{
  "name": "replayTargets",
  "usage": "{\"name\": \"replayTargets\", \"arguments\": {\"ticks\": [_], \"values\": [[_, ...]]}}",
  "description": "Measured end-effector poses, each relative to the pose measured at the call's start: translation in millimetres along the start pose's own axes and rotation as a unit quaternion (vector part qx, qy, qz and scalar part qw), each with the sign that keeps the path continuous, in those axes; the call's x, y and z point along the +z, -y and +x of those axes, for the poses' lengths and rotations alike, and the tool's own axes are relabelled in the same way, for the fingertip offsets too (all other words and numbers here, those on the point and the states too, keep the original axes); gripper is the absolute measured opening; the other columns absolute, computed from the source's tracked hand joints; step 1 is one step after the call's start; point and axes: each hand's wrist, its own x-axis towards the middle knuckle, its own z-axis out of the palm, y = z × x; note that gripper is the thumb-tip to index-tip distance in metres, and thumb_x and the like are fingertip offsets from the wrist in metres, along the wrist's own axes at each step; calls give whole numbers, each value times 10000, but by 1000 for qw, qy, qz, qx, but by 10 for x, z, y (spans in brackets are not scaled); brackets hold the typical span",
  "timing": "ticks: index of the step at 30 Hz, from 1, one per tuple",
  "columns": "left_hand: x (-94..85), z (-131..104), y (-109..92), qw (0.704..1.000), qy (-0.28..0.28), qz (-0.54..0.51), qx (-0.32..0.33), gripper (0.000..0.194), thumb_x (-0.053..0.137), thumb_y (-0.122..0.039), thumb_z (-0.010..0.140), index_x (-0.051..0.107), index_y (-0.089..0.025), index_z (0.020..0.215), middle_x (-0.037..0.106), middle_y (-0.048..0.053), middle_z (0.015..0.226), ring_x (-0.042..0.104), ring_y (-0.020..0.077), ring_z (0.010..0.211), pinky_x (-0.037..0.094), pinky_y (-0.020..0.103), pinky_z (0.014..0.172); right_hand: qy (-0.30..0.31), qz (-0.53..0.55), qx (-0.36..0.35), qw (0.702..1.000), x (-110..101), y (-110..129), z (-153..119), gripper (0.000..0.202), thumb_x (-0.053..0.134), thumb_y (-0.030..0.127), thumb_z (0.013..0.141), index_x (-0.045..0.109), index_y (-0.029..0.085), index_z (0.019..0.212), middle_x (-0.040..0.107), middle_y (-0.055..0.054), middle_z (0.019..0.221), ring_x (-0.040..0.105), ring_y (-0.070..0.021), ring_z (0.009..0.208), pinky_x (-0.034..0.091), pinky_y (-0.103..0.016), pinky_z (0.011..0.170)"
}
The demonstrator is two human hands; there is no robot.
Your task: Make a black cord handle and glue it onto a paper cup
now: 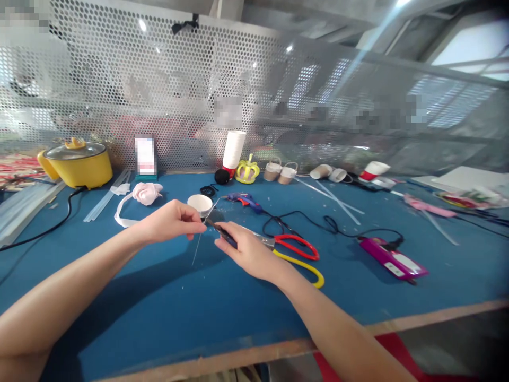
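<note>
My left hand (177, 220) is closed in a pinch on a thin wire (197, 249), which slants up and down past the fingertips. Dark-handled pliers (227, 236) are gripped in my right hand (252, 252), their narrow tip meeting the wire close to my left fingers. Just behind my hands stands a white paper cup (200, 202), partly covered by the left one. Large scissors with one red and one yellow handle (298, 247) lie beside and partly beneath my right hand. A blue glue gun (244, 201) rests beyond them.
A yellow electric pot (85, 167), white ribbon roll (147, 193) and phone on a stand (146, 155) are at the left. Stacked paper cups (234, 150) and a yellow crown-shaped piece (247, 171) line the back. A purple power strip (393, 259) lies right, with cords across the blue table.
</note>
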Motion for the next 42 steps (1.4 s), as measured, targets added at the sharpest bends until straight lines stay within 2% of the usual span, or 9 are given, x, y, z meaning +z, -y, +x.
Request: {"name": "replayTargets", "arguments": {"ticks": [8,15,20,23,26,31,35,39,42], "values": [[-111,-10,60,984,126,-123,-17,281,599,-395,731,634,-123,672,605,4,567,484,84,551,355,207,548,35,43,1,998,-44,69,-6,245,443,306,867,575,179,1029,644,-71,1005,594,-190,893,456,-313,776],[23,44,227,879,246,-408,3,381,632,-459,693,626,-120,869,658,80,758,564,142,699,402,267,660,24,101,-28,994,-101,113,-14,238,409,285,878,567,151,996,651,-57,909,593,-152,793,461,-260,706],[164,34,139,922,172,-344,41,378,616,-499,678,483,-148,633,479,-37,465,442,94,510,351,236,555,3,68,-37,997,-50,72,-12,231,423,289,872,572,161,993,653,-66,928,599,-168,834,452,-276,729],[168,-11,-6,997,29,-61,36,307,580,-391,728,445,-157,582,478,-29,490,414,92,495,329,238,535,-10,32,11,999,1,65,-1,243,423,302,873,583,154,980,657,-79,927,605,-190,837,451,-302,733],[128,-66,-119,965,-147,212,40,241,560,-274,737,475,-151,549,482,-7,523,435,116,546,338,266,583,-17,20,42,999,26,74,11,241,432,291,868,587,139,971,656,-92,947,607,-203,855,448,-317,753],[-46,-57,-29,995,38,-37,81,292,471,-406,813,601,-147,839,621,43,804,533,128,727,401,250,663,-35,79,28,996,-18,102,0,256,410,298,876,577,144,995,659,-63,850,610,-177,839,456,-283,730],[-39,38,153,949,155,-264,70,350,592,-465,721,596,-136,839,630,70,866,553,139,779,400,267,712,-8,110,18,994,-54,124,-19,262,387,291,886,566,154,1021,641,-33,748,611,-158,788,461,-263,690],[77,55,146,949,131,-283,46,349,646,-469,652,515,-148,689,538,-19,594,490,99,587,382,250,616,-17,93,12,995,-30,107,-19,239,403,282,879,568,160,999,660,-55,881,613,-160,822,463,-272,724],[154,-19,-4,999,-5,-35,19,257,586,-365,712,479,-154,612,494,-24,532,434,97,519,340,244,550,-51,26,23,998,33,50,0,234,433,284,863,580,143,978,655,-97,958,608,-202,885,456,-317,777]]}}
